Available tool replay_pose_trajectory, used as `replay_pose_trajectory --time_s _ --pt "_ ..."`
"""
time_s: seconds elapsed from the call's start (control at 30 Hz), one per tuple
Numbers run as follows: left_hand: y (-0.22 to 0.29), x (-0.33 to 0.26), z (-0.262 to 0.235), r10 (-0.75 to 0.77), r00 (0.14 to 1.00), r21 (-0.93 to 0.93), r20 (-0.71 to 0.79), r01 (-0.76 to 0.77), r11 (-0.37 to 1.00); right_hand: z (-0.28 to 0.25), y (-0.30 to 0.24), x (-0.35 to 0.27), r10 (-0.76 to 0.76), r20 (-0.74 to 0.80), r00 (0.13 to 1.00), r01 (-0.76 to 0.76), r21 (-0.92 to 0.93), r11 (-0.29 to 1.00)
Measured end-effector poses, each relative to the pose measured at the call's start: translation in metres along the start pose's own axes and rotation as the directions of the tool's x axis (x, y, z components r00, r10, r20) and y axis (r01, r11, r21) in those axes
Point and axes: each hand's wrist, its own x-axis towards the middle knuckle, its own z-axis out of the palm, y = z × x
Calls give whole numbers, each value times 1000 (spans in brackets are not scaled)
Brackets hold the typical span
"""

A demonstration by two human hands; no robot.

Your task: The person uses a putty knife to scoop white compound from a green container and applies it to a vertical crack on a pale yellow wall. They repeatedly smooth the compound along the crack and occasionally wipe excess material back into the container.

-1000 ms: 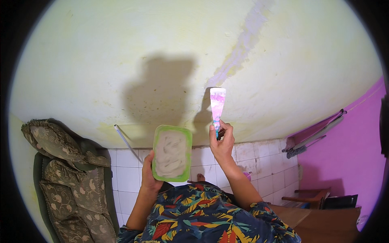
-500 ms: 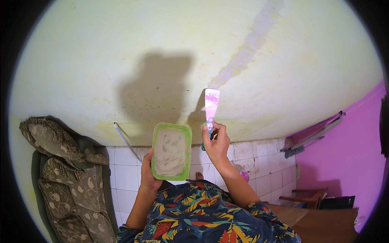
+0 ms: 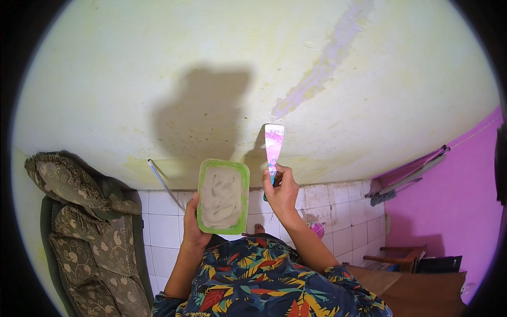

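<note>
My left hand (image 3: 194, 224) grips the left side of a green rectangular plastic tub (image 3: 246, 203), which holds a greyish-beige paste (image 3: 222, 195). Just right of it, my right hand (image 3: 281, 193) is closed around the handle of a putty knife (image 3: 274, 140). Its blade points up at the pale wall (image 3: 132, 95) and is smeared with white and pink. The blade's edge lies just below the lower end of a lilac-grey patched strip (image 3: 317, 76) that slants up to the right. Whether the blade touches the wall, I cannot tell.
A brown patterned sofa (image 3: 95, 243) stands at the left. A thin pole (image 3: 165, 182) leans on the wall. White floor tiles (image 3: 163, 230) run below. Brooms (image 3: 406, 177) rest by the pink wall (image 3: 443, 206), above a wooden chair (image 3: 401, 259) and a brown table (image 3: 417, 290).
The putty knife has moved down a little, with its blade edge now below the strip's end. My left hand and the tub have shifted only very slightly.
</note>
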Motion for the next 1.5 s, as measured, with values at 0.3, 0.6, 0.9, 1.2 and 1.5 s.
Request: replay_pose_trajectory --time_s 0.3,0.6,0.9,1.2,1.5 --pt "-2 -1 -5 -15 1000 -13 19 16 1000 -1 -9 25 -28 -44 999 29 16 999" --pt "-2 -1 -9 10 999 32 -47 -8 999 -11 17 31 -215 -111 970 213 -30 977" --pt "-1 -5 -1 -5 1000 -13 3 5 1000 -8 65 44 -232 -21 973 222 -207 953" --pt "-3 -7 -8 -3 1000 -9 -8 3 1000 -6 37 80 -283 -89 955 266 -169 949" --pt "-2 -6 1 22 1000 48 -17 -21 999 7 57 50 -178 -46 983 175 -76 982"
